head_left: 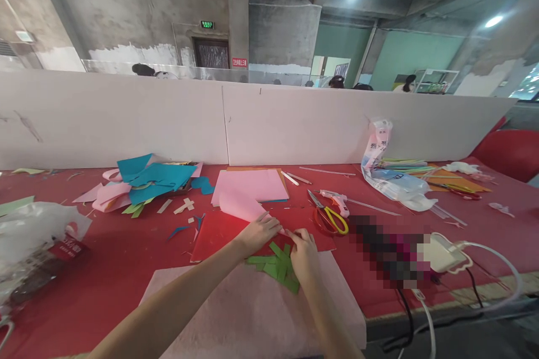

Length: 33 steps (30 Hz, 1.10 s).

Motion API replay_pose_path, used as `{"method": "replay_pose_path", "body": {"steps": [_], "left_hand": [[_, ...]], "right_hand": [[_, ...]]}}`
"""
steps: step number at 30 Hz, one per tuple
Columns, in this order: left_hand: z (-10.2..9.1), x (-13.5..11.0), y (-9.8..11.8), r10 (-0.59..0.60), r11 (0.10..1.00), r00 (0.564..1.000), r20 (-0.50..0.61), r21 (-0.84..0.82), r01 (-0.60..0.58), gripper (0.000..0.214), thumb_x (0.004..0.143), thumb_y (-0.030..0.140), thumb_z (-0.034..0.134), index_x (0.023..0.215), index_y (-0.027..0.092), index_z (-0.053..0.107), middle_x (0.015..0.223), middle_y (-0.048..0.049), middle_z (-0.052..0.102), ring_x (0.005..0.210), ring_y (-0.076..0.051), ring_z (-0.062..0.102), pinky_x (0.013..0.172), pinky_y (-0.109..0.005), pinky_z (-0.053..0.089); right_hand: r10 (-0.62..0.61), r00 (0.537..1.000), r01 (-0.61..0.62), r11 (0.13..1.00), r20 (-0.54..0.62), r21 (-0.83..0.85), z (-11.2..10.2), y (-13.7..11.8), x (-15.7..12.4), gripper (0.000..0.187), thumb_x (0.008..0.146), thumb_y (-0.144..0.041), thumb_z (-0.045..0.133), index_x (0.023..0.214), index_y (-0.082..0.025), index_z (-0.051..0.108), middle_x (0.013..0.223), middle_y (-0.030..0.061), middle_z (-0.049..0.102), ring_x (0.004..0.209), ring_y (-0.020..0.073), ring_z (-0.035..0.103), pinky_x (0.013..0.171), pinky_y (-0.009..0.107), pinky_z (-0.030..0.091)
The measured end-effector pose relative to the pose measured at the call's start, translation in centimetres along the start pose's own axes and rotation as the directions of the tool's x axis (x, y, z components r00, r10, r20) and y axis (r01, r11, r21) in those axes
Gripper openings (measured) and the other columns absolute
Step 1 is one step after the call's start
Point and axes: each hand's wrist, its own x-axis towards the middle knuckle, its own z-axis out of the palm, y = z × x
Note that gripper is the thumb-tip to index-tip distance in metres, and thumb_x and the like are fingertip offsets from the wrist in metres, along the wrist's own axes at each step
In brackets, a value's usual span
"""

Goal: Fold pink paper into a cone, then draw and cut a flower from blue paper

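Note:
A pink sheet of paper [240, 206] curls up from the red paper [217, 235] in front of me. My left hand [260, 233] is closed on its lower edge, fingers pressed together. Beside it, my right hand [304, 247] pinches the narrow right tip of the same sheet between thumb and fingers. Under and between my wrists lie several green paper strips [273, 266], crossed over one another. They rest partly on a pale pink sheet [227, 314] at the table's front. Behind the curled sheet lies a stack of pink paper [252, 182].
Yellow-handled scissors [332, 219] and a hot glue gun [337, 201] lie right of the paper. Blue paper [160, 179] and scraps sit left; a plastic bag [37, 247] stands near left. A white charger [442, 252] with cables is at right. A white partition [295, 126] runs behind.

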Motion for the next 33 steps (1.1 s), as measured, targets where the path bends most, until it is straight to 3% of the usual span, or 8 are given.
{"method": "replay_pose_path", "body": {"steps": [5,11,18,24,28,33], "left_hand": [[0.3,0.6,-0.4,0.004,1.000,0.999,0.036,-0.029,-0.003,0.025,0.089,0.011,0.038,0.109,0.015,0.052,0.108,-0.0075,0.058,0.103,-0.017,0.052,0.100,-0.036,0.029],[0.8,1.5,-1.4,0.006,0.996,0.997,0.076,-0.090,0.001,0.024,0.090,0.018,0.039,0.106,0.017,0.057,0.101,-0.0065,0.061,0.095,-0.016,0.055,0.096,-0.033,0.032],[0.4,1.9,-1.5,0.009,0.999,0.998,0.061,-0.046,-0.006,0.019,0.087,0.016,0.045,0.100,0.018,0.059,0.097,-0.0057,0.059,0.093,-0.016,0.054,0.099,-0.034,0.028],[0.1,2.0,-1.4,0.084,0.995,0.993,0.086,0.049,-0.088,0.022,0.085,0.010,0.044,0.100,0.015,0.058,0.092,-0.0063,0.060,0.089,-0.018,0.054,0.098,-0.037,0.028],[0.0,2.1,-1.5,0.103,0.991,0.990,0.098,0.074,-0.111,0.025,0.084,0.009,0.044,0.106,0.014,0.056,0.095,-0.0068,0.060,0.088,-0.018,0.055,0.096,-0.036,0.031],[-0.6,2.7,-1.3,0.105,0.990,0.987,0.118,0.086,-0.115,0.024,0.084,0.008,0.045,0.104,0.014,0.056,0.094,-0.0070,0.061,0.087,-0.018,0.056,0.086,-0.032,0.038]], "right_hand": [[0.092,0.989,-0.060,0.964,-0.115,0.258,0.0,0.8,0.3,0.041,0.075,-0.004,0.036,0.101,-0.017,0.065,0.089,0.0080,0.058,0.084,0.0192,0.056,0.076,0.031,0.045],[0.115,0.988,-0.079,0.950,-0.104,0.302,-0.2,0.8,0.4,0.033,0.075,-0.006,0.039,0.092,-0.017,0.065,0.089,0.0080,0.059,0.084,0.0194,0.056,0.076,0.030,0.044],[-0.016,1.000,0.017,0.999,-0.025,0.034,-0.4,-0.1,0.6,0.021,0.083,-0.020,0.049,0.096,-0.019,0.066,0.089,0.0082,0.058,0.086,0.0206,0.054,0.074,0.029,0.041],[-0.106,0.988,0.129,0.965,0.111,-0.229,-0.5,0.0,2.0,0.020,0.088,-0.025,0.045,0.086,-0.021,0.065,0.086,0.0064,0.058,0.080,0.0187,0.055,0.064,0.026,0.039],[-0.193,0.974,0.222,0.928,0.122,-0.300,-0.2,0.7,2.6,0.026,0.090,-0.028,0.041,0.080,-0.019,0.064,0.082,0.0053,0.058,0.078,0.0182,0.054,0.065,0.026,0.038],[-0.194,0.976,0.216,0.927,0.102,-0.305,-0.1,1.0,2.5,0.027,0.090,-0.025,0.040,0.080,-0.020,0.064,0.081,0.0053,0.059,0.076,0.0182,0.054,0.065,0.026,0.039]]}}
